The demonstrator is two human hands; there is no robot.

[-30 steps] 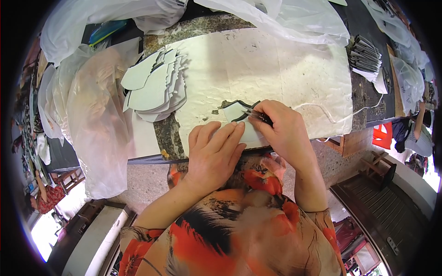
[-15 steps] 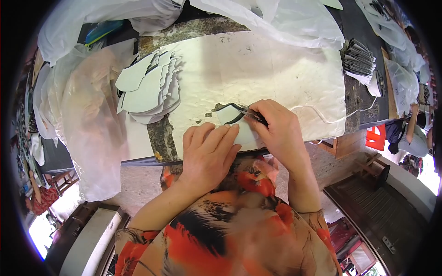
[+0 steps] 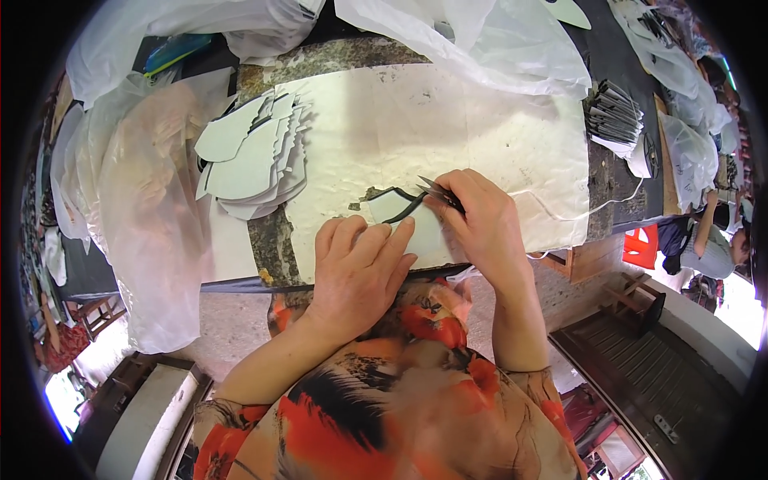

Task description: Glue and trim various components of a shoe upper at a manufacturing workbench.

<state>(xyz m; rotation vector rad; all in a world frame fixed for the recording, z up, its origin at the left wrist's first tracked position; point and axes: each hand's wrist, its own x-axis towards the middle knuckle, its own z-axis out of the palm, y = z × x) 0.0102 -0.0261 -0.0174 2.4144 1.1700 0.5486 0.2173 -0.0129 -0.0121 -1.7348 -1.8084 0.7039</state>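
1. The right hand is closed around a small pair of snips, fingers curled over the handles so that only the thin metal blades show.
2. The blades stick out past the knuckles and point up and to the left, away from the person; their long axis runs on that slant, and the tips sit at the edge of the pale cut piece.
3. The left hand lies flat and open, fingers spread and pressed down on the near part of that piece, holding it against the white work sheet. It grips nothing.
4. The piece lies at the near edge of the bench, between the two hands, with a dark curved strip along its top edge beside the blades.
5. Further left, a fanned stack of pale cut shapes rests on the sheet's corner.
6. Clear plastic bags hang off the bench on the left, and more lie across the far side.
7. At the far right, a bundle of dark-edged pieces sits on the bench; below it, off the bench, is a red boxy object.
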